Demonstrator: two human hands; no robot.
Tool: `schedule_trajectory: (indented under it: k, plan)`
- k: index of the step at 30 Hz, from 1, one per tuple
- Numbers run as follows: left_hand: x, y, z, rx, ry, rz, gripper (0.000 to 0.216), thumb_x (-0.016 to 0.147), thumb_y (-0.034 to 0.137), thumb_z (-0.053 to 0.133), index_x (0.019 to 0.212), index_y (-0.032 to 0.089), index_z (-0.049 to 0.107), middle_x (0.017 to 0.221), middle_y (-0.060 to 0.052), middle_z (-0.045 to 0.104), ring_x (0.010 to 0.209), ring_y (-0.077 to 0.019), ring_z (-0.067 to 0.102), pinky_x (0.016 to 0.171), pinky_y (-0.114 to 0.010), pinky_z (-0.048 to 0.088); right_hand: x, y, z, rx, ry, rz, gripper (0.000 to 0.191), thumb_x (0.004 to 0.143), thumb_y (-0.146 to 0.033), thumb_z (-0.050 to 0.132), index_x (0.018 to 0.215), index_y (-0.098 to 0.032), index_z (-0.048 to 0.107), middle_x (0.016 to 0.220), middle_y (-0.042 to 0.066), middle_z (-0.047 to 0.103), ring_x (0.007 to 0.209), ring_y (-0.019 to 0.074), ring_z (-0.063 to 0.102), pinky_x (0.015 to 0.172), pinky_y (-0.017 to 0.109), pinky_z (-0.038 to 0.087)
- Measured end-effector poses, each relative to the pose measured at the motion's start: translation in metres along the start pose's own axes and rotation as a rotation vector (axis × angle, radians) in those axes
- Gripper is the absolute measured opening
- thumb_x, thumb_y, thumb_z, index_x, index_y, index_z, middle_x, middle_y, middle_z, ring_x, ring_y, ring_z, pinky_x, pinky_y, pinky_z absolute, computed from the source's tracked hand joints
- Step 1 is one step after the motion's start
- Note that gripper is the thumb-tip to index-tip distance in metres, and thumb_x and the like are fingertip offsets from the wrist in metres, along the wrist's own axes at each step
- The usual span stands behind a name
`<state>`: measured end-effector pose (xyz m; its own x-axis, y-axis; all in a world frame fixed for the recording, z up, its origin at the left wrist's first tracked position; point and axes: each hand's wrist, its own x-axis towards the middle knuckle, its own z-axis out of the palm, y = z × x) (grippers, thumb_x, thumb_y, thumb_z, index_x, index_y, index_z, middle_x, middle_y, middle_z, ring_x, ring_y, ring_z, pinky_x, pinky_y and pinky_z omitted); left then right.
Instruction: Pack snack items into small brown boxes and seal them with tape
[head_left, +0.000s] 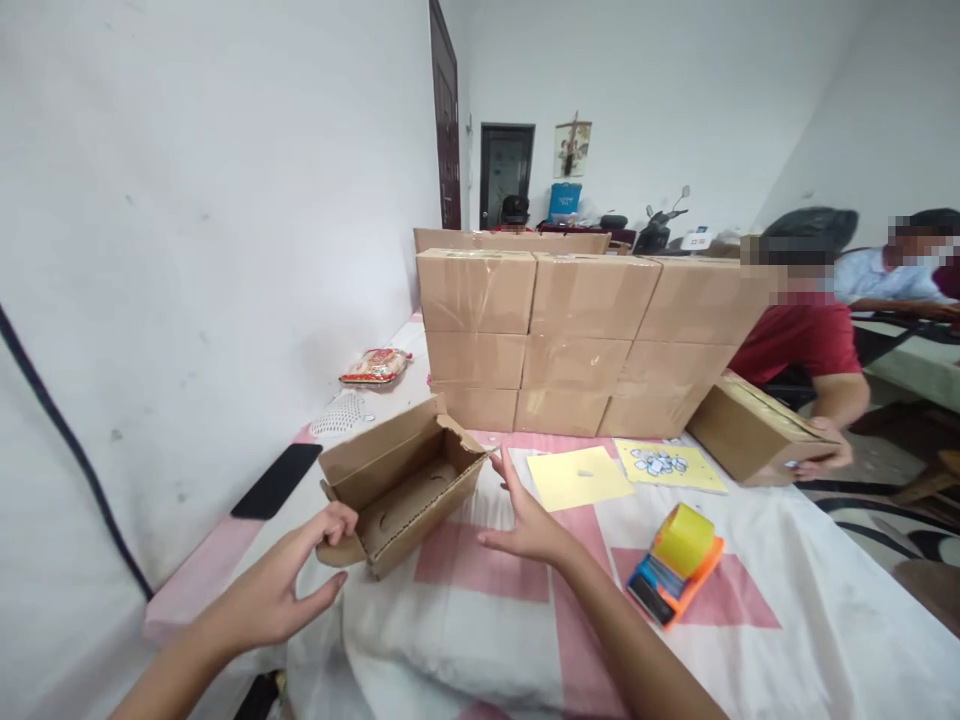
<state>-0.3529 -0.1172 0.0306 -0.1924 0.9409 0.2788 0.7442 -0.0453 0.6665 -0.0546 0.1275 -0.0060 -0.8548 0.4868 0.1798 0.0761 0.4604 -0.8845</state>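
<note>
White walls close in a long table draped in a white cloth with pink squares (480,575), and the open cardboard box (401,480) sits toward the cloth's left edge, near the person's end. Its long axis runs on a slant — from the near-left end, by the left hand (289,585), up to the far-right end, by the right hand (525,520). The box thus lies between the two hands, a little ahead of them, its open top and raised flaps facing up and its inside empty.

The left hand is the closer one: fingers half curled, thumb spread, fingertips at the box's near end flap, touching it or nearly so — no firm grasp shows. The right hand is open, fingers stretched toward the box's far-right corner, just beside it, holding nothing.

To the right of the right hand, an orange tape dispenser with a yellowish roll (675,565) lies on the cloth, well apart from the box. Two yellow sheets (577,478) lie farther up, before a wall of stacked sealed cartons (577,340). A black phone (276,480) lies at the left edge. At the right edge another person's hand (825,455) rests on a separate carton (754,430).
</note>
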Motion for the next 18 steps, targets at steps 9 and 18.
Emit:
schedule_trajectory:
  k: [9,18]
  plan:
    - [0.049,-0.069,0.021,-0.583,0.266,0.052,0.027,0.072,0.032,0.069,0.067,0.022,0.045,0.08,-0.004,0.053,0.07,-0.019,0.049,0.061,-0.029,0.039,0.041,0.033,0.0,0.076,0.049,-0.021,0.139,0.065,-0.069,0.085,0.166,-0.022,0.002,0.17,0.022,0.018,0.159,0.0374,0.017,0.128,0.056,0.017]
    - [0.08,-0.097,0.049,-0.885,0.279,0.022,0.043,0.068,0.043,0.081,0.063,0.02,0.046,0.072,-0.003,0.052,0.062,-0.0152,0.047,0.056,-0.026,0.041,0.06,0.09,0.026,0.319,0.307,0.004,0.127,0.063,-0.091,0.066,0.163,-0.024,0.025,0.141,0.02,0.061,0.132,0.0417,0.058,0.111,0.058,0.047]
